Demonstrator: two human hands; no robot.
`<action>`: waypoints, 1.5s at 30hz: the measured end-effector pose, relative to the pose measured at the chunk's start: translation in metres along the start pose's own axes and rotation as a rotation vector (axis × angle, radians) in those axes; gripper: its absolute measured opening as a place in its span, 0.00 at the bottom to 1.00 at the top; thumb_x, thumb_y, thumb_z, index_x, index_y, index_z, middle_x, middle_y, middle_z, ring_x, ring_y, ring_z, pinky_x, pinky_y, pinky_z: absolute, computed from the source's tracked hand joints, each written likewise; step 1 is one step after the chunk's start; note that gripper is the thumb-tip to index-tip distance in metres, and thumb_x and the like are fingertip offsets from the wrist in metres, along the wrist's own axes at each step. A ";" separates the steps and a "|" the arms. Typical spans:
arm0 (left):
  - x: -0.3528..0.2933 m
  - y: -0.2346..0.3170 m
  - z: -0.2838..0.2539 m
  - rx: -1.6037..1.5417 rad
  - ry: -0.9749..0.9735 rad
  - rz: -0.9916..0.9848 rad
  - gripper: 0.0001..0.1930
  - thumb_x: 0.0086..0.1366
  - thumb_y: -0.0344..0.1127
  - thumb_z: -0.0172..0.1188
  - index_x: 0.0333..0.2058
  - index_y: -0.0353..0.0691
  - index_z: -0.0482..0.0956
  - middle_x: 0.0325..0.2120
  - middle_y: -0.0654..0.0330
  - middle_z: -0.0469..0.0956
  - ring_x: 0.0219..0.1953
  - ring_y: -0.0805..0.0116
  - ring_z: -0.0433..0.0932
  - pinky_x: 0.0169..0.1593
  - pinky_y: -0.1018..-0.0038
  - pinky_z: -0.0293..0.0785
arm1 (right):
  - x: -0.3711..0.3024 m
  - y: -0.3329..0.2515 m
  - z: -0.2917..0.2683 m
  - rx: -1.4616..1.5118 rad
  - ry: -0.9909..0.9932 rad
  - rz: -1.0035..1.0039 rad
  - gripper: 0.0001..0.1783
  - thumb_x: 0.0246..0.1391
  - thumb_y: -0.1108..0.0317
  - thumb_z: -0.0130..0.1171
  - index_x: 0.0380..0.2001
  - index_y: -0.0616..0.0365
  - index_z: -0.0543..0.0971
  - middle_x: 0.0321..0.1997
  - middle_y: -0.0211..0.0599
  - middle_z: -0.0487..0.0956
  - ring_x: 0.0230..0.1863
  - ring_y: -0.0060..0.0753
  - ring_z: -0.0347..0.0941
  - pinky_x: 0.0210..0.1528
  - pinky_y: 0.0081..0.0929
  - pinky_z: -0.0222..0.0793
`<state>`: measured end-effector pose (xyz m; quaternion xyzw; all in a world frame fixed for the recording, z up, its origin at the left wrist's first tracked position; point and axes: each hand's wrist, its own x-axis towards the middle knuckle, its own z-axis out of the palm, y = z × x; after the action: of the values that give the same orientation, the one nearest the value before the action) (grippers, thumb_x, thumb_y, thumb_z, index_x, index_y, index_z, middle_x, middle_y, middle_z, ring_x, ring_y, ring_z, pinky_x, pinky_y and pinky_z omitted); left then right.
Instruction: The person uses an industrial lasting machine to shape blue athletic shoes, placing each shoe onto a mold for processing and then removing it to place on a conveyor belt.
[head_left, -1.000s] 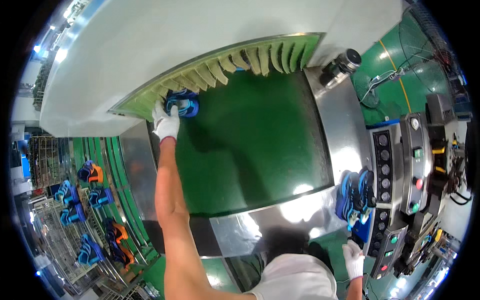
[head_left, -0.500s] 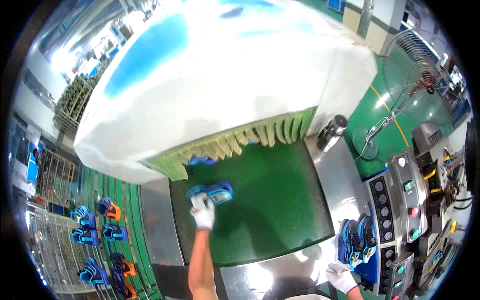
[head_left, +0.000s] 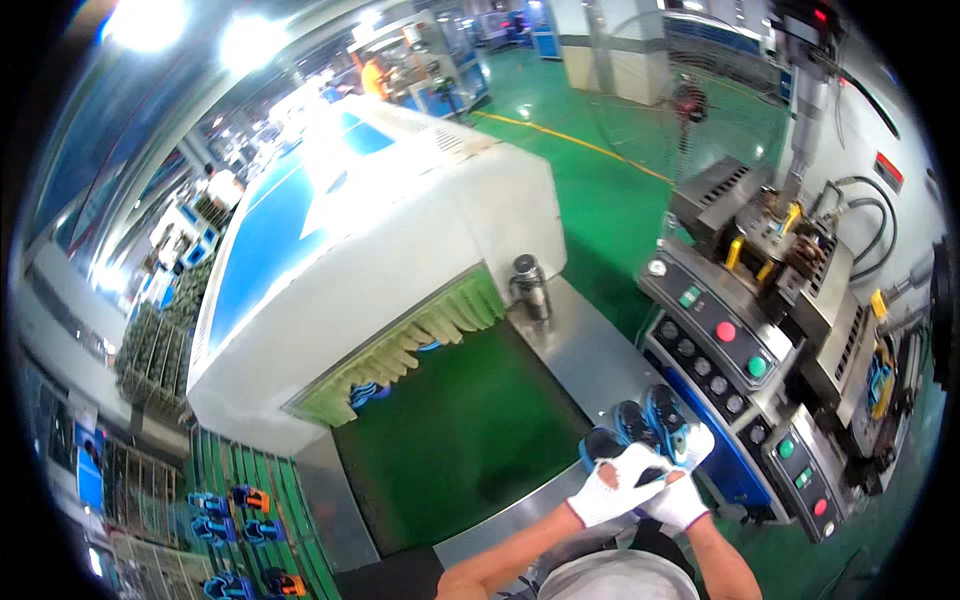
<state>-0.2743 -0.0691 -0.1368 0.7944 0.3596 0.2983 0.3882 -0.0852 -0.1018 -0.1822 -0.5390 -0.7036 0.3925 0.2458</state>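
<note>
Steel worktop (head_left: 590, 350) beside green belt (head_left: 460, 440): left hand (head_left: 620, 482) and right hand (head_left: 678, 502) clasp blue-black sneakers (head_left: 650, 425); support soles, I'd say.

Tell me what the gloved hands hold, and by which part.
Both the left hand and right hand grip a blue-and-black shoe at its near end; exact part hidden.

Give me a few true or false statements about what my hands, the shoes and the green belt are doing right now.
1. Both gloved hands, left hand and right hand, are at the blue shoes on the steel ledge. True.
2. The left hand rests on the green belt. False: it is off the belt, at the shoes.
3. A blue shoe lies under the tunnel's fringe curtain. True.
4. The hands are bare. False: both wear white gloves.
</note>
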 end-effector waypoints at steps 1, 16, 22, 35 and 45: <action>0.027 0.017 0.006 -0.073 -0.029 0.099 0.18 0.63 0.39 0.66 0.50 0.40 0.80 0.49 0.49 0.77 0.50 0.51 0.78 0.55 0.59 0.74 | -0.016 0.006 -0.023 0.210 0.086 0.068 0.27 0.46 0.66 0.73 0.52 0.57 0.79 0.47 0.39 0.85 0.45 0.36 0.83 0.48 0.35 0.78; 0.297 0.187 0.234 -0.199 -0.141 0.242 0.22 0.72 0.24 0.55 0.63 0.33 0.67 0.57 0.51 0.74 0.59 0.62 0.77 0.64 0.67 0.72 | -0.266 0.067 -0.230 1.354 1.246 0.248 0.23 0.52 0.74 0.68 0.53 0.63 0.80 0.47 0.34 0.84 0.45 0.28 0.80 0.49 0.30 0.78; 0.420 0.231 0.415 -0.119 -0.327 0.192 0.29 0.72 0.40 0.58 0.66 0.31 0.64 0.62 0.43 0.71 0.62 0.54 0.75 0.64 0.64 0.70 | -0.319 0.092 -0.233 1.032 1.672 0.386 0.16 0.49 0.76 0.68 0.44 0.65 0.84 0.40 0.35 0.84 0.40 0.30 0.81 0.46 0.32 0.76; 0.539 0.175 0.543 0.211 -0.377 0.001 0.41 0.68 0.46 0.56 0.69 0.22 0.51 0.60 0.31 0.69 0.61 0.43 0.75 0.65 0.54 0.69 | -0.330 0.113 -0.229 0.658 1.733 0.644 0.20 0.41 0.81 0.68 0.40 0.51 0.87 0.38 0.41 0.86 0.35 0.41 0.82 0.42 0.34 0.76; 0.382 0.180 0.277 -0.376 -0.296 -0.123 0.18 0.69 0.39 0.61 0.54 0.37 0.75 0.38 0.57 0.80 0.38 0.66 0.77 0.44 0.67 0.75 | -0.238 0.159 -0.458 0.401 1.385 0.750 0.25 0.53 0.54 0.71 0.42 0.67 0.80 0.39 0.43 0.85 0.37 0.32 0.80 0.44 0.36 0.77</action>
<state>0.2102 0.0471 -0.0569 0.7199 0.2846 0.2162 0.5949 0.4281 -0.1792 -0.0317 -0.8053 -0.0806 0.1449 0.5693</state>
